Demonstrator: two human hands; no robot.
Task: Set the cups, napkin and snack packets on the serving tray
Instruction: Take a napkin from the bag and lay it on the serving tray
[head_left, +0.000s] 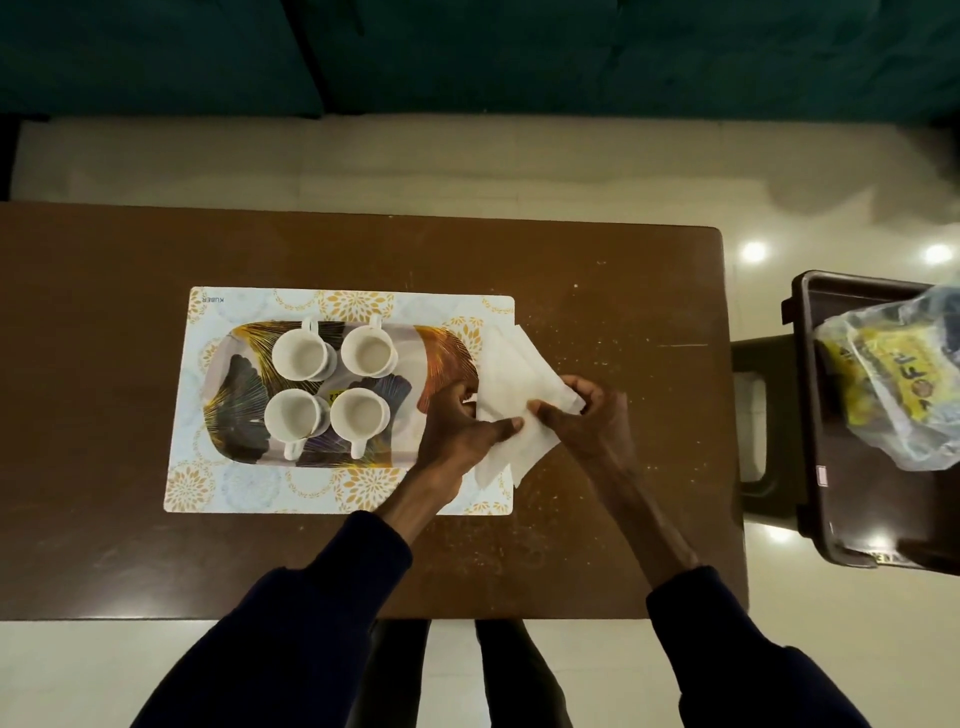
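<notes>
**Hands on the napkin, right end of the tray**

Your left hand (457, 431) pinches the white napkin (511, 400) between thumb and fingers at its lower left part; your right hand (587, 415) grips the same napkin at its right corner, fingers curled over the paper. Both hands are closed on it, dark sleeves reaching to the wrists.

Item 1: napkin. White paper, partly unfolded, several layers showing. It lies over the right end of the serving tray (447, 348) and overhangs the placemat (234, 488) onto the worktop (597, 291).

Item 2: serving tray. Oblong, rounded corners, leaf pattern in gold, grey and rust. It sits on the placemat, left of centre on the brown worktop.

Item 3: 4 cups, white, upright, in 2 rows of 2 on the left half of the tray: far left cup (303, 353), far right cup (368, 351), near left cup (296, 420), near right cup (358, 418). Far handles point away from you, near handles toward you.

Item 4: snack packets (893, 374). Yellow packs inside a clear plastic bag, resting in a dark bin (810, 415) off the worktop's right end, well apart from the tray.
</notes>
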